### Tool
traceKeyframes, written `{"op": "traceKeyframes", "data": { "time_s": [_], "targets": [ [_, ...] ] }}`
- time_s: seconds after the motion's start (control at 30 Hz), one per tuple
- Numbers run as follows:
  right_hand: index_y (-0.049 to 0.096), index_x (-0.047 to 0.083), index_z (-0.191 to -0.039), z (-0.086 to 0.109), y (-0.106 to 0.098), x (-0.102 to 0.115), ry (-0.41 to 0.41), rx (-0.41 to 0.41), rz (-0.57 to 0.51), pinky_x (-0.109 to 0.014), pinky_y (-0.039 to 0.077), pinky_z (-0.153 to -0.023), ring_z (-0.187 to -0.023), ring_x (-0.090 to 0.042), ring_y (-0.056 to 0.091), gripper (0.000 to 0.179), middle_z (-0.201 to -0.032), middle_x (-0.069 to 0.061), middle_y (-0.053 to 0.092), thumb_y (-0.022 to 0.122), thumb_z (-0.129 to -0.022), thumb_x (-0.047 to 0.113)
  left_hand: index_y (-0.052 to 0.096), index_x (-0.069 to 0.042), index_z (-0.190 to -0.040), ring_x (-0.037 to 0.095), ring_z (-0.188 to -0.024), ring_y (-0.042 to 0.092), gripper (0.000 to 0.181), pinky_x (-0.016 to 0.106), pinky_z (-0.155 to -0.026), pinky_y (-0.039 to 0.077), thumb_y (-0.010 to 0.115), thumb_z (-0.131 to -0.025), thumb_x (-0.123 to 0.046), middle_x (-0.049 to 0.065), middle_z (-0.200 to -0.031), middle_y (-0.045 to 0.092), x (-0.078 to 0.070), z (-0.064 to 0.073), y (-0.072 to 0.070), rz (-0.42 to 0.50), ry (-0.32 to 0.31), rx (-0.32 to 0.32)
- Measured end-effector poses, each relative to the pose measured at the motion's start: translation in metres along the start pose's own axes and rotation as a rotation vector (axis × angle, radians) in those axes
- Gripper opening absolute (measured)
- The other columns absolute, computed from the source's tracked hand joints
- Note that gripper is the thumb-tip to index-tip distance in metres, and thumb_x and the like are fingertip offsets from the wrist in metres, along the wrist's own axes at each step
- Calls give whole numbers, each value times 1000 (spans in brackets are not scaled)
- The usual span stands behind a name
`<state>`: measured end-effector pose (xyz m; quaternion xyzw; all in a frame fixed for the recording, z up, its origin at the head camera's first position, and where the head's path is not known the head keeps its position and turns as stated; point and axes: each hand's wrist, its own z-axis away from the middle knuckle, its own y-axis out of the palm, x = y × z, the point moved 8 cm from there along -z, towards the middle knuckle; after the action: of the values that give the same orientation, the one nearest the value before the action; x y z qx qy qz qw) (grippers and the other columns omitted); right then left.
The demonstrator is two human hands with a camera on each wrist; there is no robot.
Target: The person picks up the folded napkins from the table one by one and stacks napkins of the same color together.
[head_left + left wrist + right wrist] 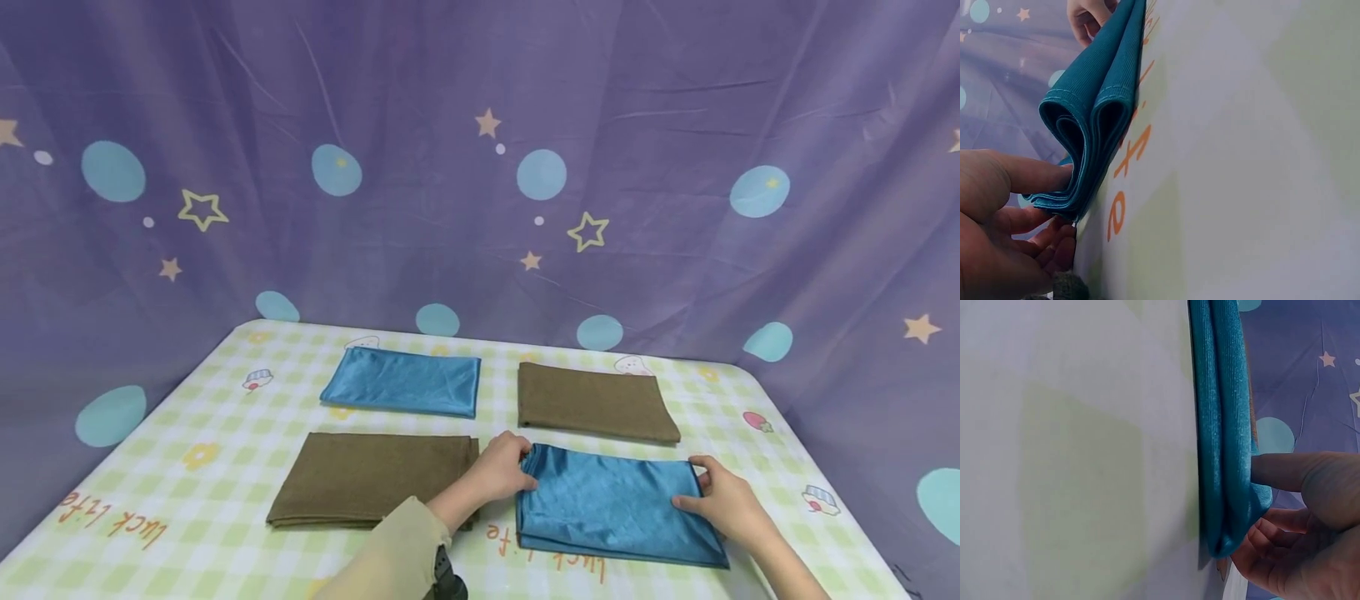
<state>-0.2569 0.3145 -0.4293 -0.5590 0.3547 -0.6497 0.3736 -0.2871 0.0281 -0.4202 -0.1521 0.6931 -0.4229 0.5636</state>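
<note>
A shiny blue cloth (pixel 615 504), folded into a layered rectangle, lies at the front right of the table. My left hand (pixel 498 471) pinches its left end near the far corner. In the left wrist view, the thumb (pixel 1038 175) presses on the stacked layers of the blue cloth (pixel 1094 94), with the other fingers beneath. At the opposite end, my right hand (pixel 727 504) grips the cloth's right edge. The right wrist view shows the thumb (pixel 1279 472) on top and the fingers curled under the rounded fold (pixel 1225 506).
Left of my left hand lies a folded brown cloth (pixel 375 479). Behind it is another folded blue cloth (pixel 405 381), and a second brown one (pixel 592 402) lies at the back right. A checked tablecloth (pixel 202 500) covers the table; a purple curtain (pixel 450 208) hangs behind.
</note>
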Motion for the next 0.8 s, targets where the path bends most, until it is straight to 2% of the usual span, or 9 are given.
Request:
{"op": "traceKeyframes", "data": {
  "time_s": [0.17, 0.3, 0.43, 0.67, 0.8],
  "targets": [
    [45, -12, -119, 2, 0, -1, 24, 3, -3, -42, 47, -67, -77, -24, 57, 72, -84, -11, 60, 76, -71, 32, 58, 2, -101, 15, -74, 44, 36, 28, -65, 40, 75, -71, -7, 5, -82, 50, 0, 0, 2, 30, -3, 5],
    [50, -11, -109, 4, -1, -3, 41, 9, 3, -36, 46, -61, -74, -21, 56, 62, -82, -10, 61, 73, -74, 36, 57, 0, -103, 19, -78, 52, 35, 30, -67, 44, 73, -71, -3, 7, -86, 56, -1, 0, 2, 90, 0, -2],
    [53, -7, -99, 7, 0, -5, 50, 14, 1, -31, 43, -57, -68, -17, 53, 55, -78, -6, 60, 69, -76, 39, 57, -3, -107, 19, -82, 53, 36, 31, -68, 45, 70, -73, -2, 6, -88, 57, -2, 0, 2, 145, 12, -13],
    [51, -7, -102, 10, 2, -6, 54, 25, -107, -30, 45, -51, -53, -15, 54, 45, -78, -7, 63, 65, -82, 31, 52, -5, -116, 15, -74, 46, 38, 29, -65, 41, 65, -80, -4, 1, -86, 50, 0, 1, 2, 234, 16, -5],
    [54, -5, -101, 12, -4, -2, 2, -27, -78, -31, 44, -56, -61, -14, 54, 35, -73, -4, 61, 63, -84, 24, 43, -3, -126, 22, -87, 55, 47, 35, -73, 46, 62, -84, -5, 10, -100, 56, -3, 2, 1, 235, 19, 10]
  ]
}}
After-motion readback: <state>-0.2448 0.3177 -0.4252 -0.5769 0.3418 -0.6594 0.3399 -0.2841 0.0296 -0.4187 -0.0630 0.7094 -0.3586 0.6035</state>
